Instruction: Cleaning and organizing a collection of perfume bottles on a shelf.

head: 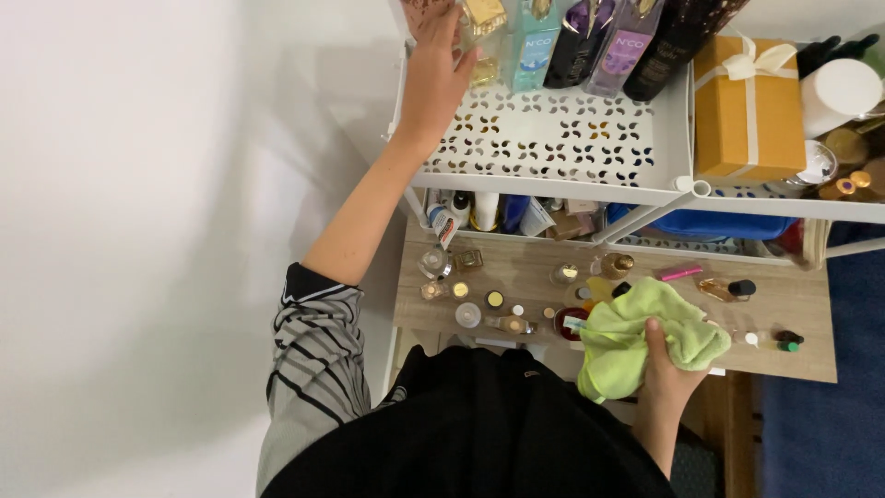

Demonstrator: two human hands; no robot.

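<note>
The left hand [433,78] reaches up to the back of a white shelf, its fingers curled around a small clear glass bottle with a gold cap [481,28] at the shelf's left end; the thumb side is hidden, so how firmly it pinches cannot be told. The right hand [666,373] is lower, near the body, fingers bunched tight into a soft, lime-green cloth [636,337] that hangs crumpled and folded over the wooden surface below.

The white shelf [553,138] is metal, perforated with a pattern of small curved cut-outs. Along its back edge stand tall boxes [599,37] side by side: a pale blue one, a dark purple one, a lilac one and a dark brown one. To the right, on a neighbouring shelf section, sits a mustard-yellow gift box tied with a cream ribbon [749,106], with a white round lid [841,88] and small gold-capped jars just beside it.

A lower tier holds tubes and small containers [489,214], and a blue pouch [710,224] lies further right. Below that, a light wood-grain tabletop [802,304] carries many small glass bottles [461,286], round jars and a pink stick-shaped item [680,273].

The wall [138,231] to the left is plain white. The person wears a grey striped sleeve [309,369] and dark clothing.
</note>
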